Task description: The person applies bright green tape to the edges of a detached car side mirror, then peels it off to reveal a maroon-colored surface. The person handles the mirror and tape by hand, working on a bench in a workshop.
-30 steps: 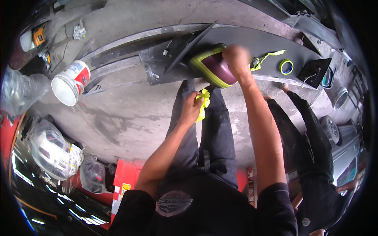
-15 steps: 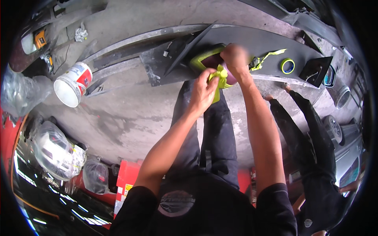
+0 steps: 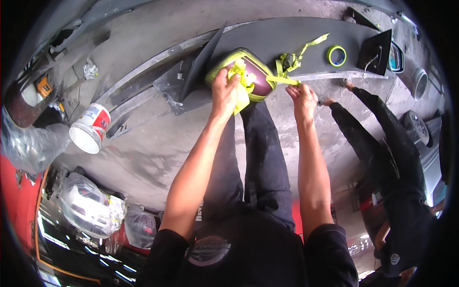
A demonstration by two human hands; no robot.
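A maroon car side-mirror housing (image 3: pixel 262 85), edged with yellow-green masking tape, rests on a dark panel. My left hand (image 3: pixel 224 92) is closed on a crumpled wad of yellow-green tape (image 3: pixel 243 76) against the housing. To its right, my right hand (image 3: pixel 303 99) pinches the end of a tape strip (image 3: pixel 283 80), which stretches taut from the housing's right edge. Beyond the right hand, a tangle of used tape (image 3: pixel 289 63) lies on the panel, with a roll of tape (image 3: pixel 330 56) farther right.
The long dark panel (image 3: pixel 267 36) spans the space ahead. A black plate-like part (image 3: pixel 374 52) is at its right end. A white-and-red bucket (image 3: pixel 87 136) stands on the floor at left. Another person's dark-trousered legs (image 3: pixel 356 138) are close by on the right.
My right hand has moved right and nearer, drawing a strip out from the housing. My left hand has shifted left with the wad. The view has turned slightly.
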